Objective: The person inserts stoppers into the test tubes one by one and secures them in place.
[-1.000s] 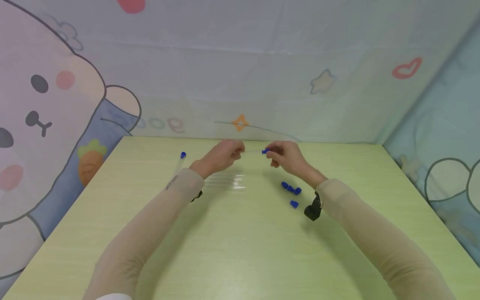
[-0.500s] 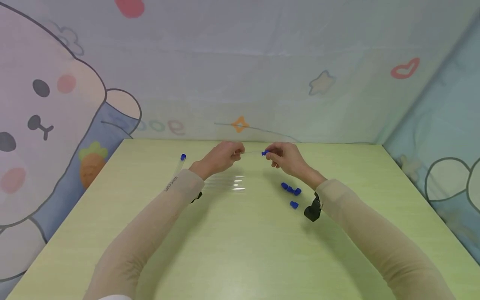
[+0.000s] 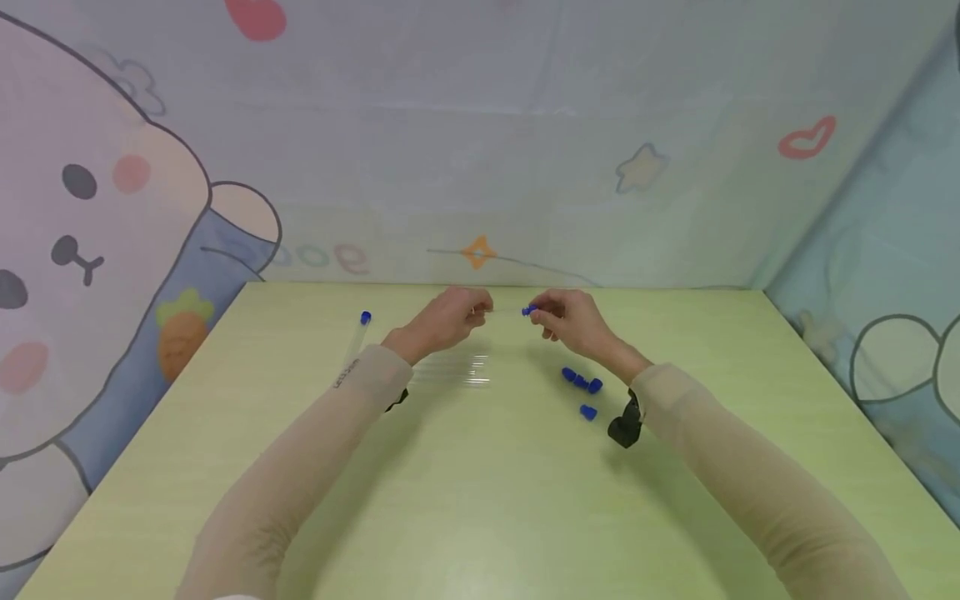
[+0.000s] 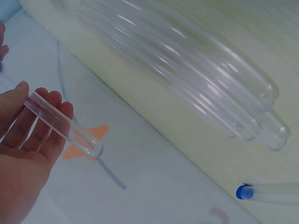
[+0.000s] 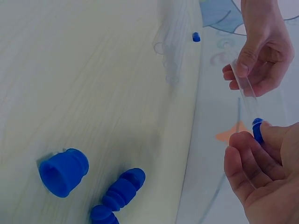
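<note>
1. Four loose caps (image 3: 581,385) lie on the table (image 3: 480,500), nearest.
2. Spare tubes (image 3: 450,371) lie next.
3. Farther, above the table, the left hand (image 3: 446,317) pinches a tube (image 4: 63,125); the right hand (image 3: 566,321) pinches its cap (image 5: 257,130).
4. It looks light, slippery, breakable: hold its middle gently.

Loose tubes (image 3: 452,371) lie on the table (image 3: 480,500) left of the stoppers (image 3: 582,381), perhaps touching one another.

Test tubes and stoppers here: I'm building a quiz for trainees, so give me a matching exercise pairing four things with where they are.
Things:
1. clear tube
2. blue stopper
3. capped tube
4. loose stoppers

Places:
A. lying on the table by the right forearm
B. held in the left hand
C. pinched by the right hand
D. lying on the table's far left

Pairs: 1-B, 2-C, 3-D, 4-A
</note>
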`<move>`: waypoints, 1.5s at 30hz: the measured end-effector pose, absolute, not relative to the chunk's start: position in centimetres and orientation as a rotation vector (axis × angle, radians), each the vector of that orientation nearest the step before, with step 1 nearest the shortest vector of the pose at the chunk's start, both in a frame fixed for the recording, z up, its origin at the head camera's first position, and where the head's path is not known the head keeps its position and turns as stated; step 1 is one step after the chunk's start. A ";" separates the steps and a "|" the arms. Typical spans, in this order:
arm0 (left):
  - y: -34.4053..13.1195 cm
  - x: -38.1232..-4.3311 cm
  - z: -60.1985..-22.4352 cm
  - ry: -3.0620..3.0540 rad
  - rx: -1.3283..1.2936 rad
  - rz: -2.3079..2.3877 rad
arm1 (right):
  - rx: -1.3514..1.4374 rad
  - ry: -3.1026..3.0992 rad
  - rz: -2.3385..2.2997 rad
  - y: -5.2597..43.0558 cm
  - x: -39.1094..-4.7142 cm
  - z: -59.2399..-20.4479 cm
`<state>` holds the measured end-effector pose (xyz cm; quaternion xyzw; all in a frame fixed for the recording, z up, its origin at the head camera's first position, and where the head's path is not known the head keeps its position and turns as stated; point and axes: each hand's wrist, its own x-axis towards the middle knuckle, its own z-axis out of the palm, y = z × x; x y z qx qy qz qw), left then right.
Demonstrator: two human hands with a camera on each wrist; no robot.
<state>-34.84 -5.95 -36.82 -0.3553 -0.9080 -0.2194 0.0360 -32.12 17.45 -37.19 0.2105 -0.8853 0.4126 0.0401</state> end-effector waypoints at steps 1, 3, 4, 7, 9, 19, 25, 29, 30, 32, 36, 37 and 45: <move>-6.0 -34.8 -36.9 -2.802 -1.085 -0.673 | 0.641 -2.714 1.280 17.4 -32.1 -37.2; -6.0 -34.8 -36.9 -2.820 -1.081 -0.678 | 0.640 -2.709 1.331 17.4 -32.1 -37.2; -6.1 -34.8 -37.0 -2.822 -1.086 -0.677 | 0.632 -2.707 1.365 17.4 -32.1 -37.2; -6.1 -34.7 -37.1 -2.813 -1.105 -0.689 | 0.608 -2.691 1.475 17.5 -32.1 -37.2; -6.0 -34.7 -37.0 -2.814 -1.115 -0.707 | 0.587 -2.679 1.553 17.6 -32.2 -37.1; -5.9 -34.4 -36.8 -2.840 -1.105 -0.786 | 0.552 -2.603 1.834 18.1 -32.3 -36.8; -5.4 -34.2 -37.2 -2.759 -1.143 -0.798 | 0.512 -2.582 1.896 18.1 -32.4 -36.9; -4.9 -34.1 -37.3 -2.719 -1.135 -0.805 | 0.460 -2.565 1.919 17.9 -32.5 -36.9; -4.8 -34.1 -37.2 -2.713 -1.124 -0.806 | 0.446 -2.560 1.925 17.8 -32.5 -36.9; -4.6 -34.0 -37.3 -2.712 -1.107 -0.818 | 0.419 -2.551 1.933 17.7 -32.4 -36.8; -4.2 -33.8 -37.2 -2.730 -1.087 -0.829 | 0.374 -2.534 1.955 17.6 -32.3 -36.7; -4.1 -33.7 -37.2 -2.736 -1.085 -0.824 | 0.369 -2.531 1.958 17.6 -32.3 -36.7; -3.8 -33.4 -36.6 -2.765 -1.050 -0.847 | 0.405 -2.465 1.966 17.6 -32.2 -36.6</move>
